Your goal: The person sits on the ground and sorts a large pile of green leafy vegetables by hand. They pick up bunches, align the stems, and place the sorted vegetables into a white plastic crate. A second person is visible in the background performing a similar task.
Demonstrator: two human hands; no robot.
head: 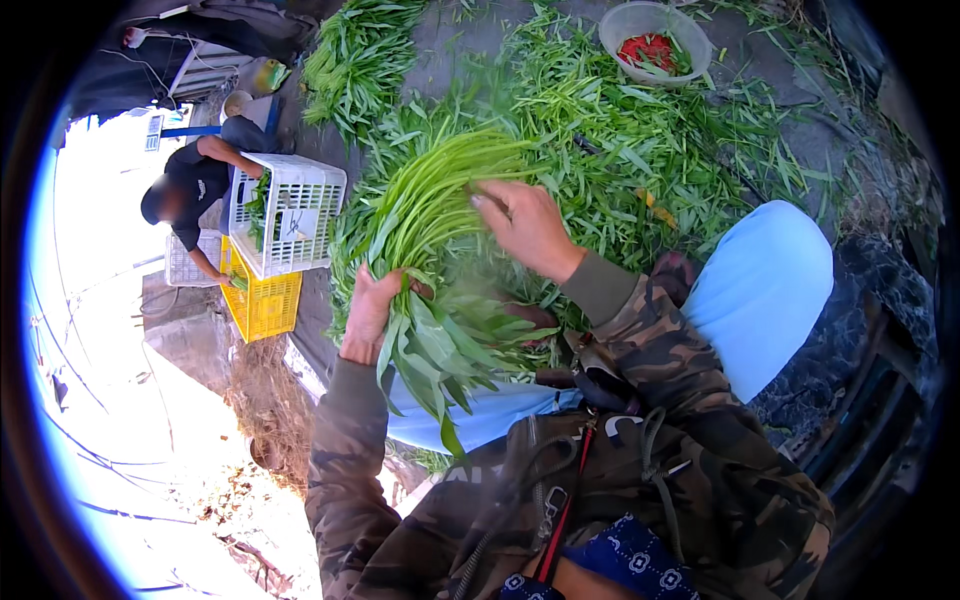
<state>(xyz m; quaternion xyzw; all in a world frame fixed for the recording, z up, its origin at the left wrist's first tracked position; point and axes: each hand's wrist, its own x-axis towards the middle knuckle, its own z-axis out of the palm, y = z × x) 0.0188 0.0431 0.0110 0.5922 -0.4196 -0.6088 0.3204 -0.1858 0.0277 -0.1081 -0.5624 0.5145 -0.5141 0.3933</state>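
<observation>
A bunch of long-stemmed leafy greens curves in front of me, its leaves hanging down toward my lap. My left hand is closed around it where stems meet leaves. At the stems, on the right side of the bunch, is my right hand, thumb and forefinger close to the stems; whether it pinches any cannot be told. Beneath and beyond both hands spreads a heap of loose greens. Another pile of greens, laid more evenly, lies at the upper left.
A translucent plastic bowl holds red ties or strips. At left, a co-worker reaches into a white plastic crate and a yellow crate. My knee in light blue cloth rises at right. A dark sheet covers the ground.
</observation>
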